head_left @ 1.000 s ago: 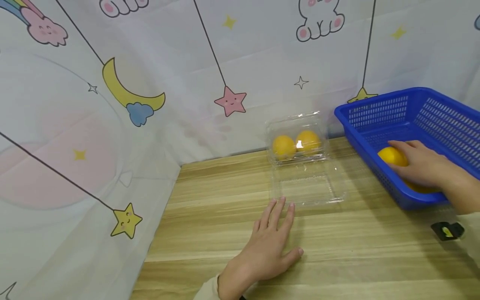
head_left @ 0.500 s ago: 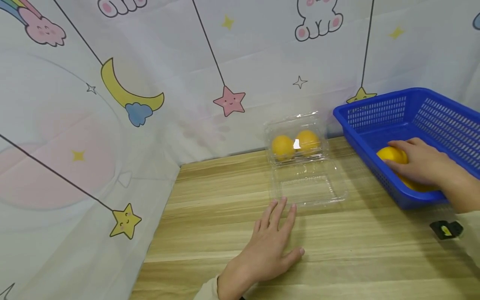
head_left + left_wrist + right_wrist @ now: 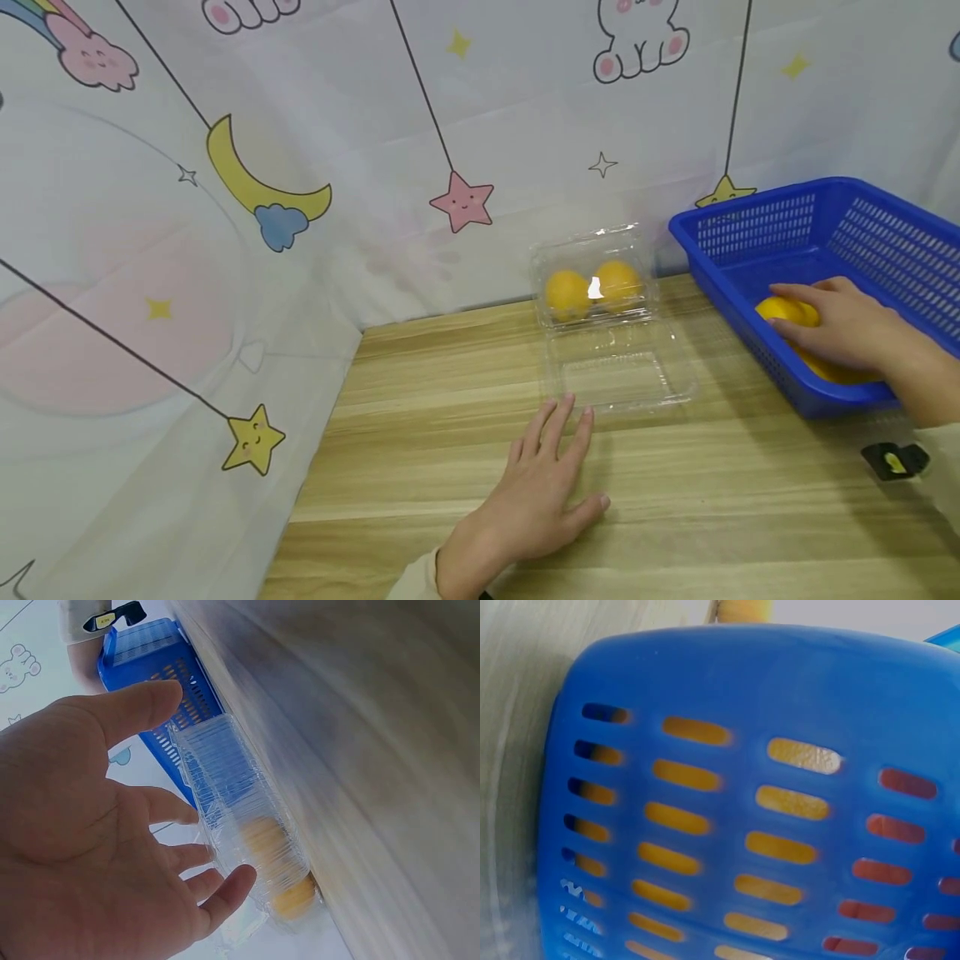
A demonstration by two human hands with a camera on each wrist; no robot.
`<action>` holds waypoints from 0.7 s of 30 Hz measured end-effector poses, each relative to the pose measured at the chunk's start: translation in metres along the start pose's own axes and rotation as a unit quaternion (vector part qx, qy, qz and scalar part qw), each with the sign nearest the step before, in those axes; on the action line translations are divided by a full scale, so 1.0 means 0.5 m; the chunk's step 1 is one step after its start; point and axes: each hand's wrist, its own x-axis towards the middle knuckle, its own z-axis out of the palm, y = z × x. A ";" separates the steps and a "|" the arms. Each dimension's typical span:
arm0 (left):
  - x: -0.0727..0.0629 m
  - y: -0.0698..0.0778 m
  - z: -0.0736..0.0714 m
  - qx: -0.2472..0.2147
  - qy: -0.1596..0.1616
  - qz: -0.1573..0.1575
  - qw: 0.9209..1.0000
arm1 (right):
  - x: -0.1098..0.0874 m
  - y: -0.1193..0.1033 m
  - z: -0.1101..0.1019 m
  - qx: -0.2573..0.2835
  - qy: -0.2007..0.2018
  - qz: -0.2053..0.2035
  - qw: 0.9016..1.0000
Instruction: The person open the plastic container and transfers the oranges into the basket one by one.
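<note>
My right hand (image 3: 851, 325) reaches over the near rim of the blue plastic basket (image 3: 813, 396). Its thumb and fingers curl round a yellow-orange orange (image 3: 782, 310) inside. More orange fruit (image 3: 836, 372) shows beneath that palm; how many pieces lie there is hidden. In the right wrist view, orange fruit (image 3: 676, 775) shows through the basket's slots, and the hand is out of sight. My left hand (image 3: 528, 504) rests on the table with fingers spread, fingertips at the near edge of a clear plastic clamshell box (image 3: 615, 375). Two oranges (image 3: 567, 293) sit in its far half.
Patterned white cloth (image 3: 360, 167) hangs behind and to the left of the wooden table (image 3: 420, 417). The clamshell stands against the cloth at the back, just left of the basket. A black strap mount (image 3: 895, 461) sits at my right sleeve.
The orange under my right hand has turned or shifted slightly, and the fingers have moved a little with it. My left hand and the clamshell stay in place.
</note>
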 end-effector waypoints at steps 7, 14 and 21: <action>0.002 0.002 0.000 0.004 0.007 0.001 1.000 | -0.002 0.001 0.000 0.005 0.000 0.004 1.000; 0.005 0.002 0.003 0.017 0.028 0.004 0.999 | -0.004 0.008 0.007 0.012 0.044 0.013 0.999; 0.006 0.001 -0.001 0.020 0.045 0.001 0.999 | -0.007 -0.008 -0.005 0.028 0.126 0.024 0.991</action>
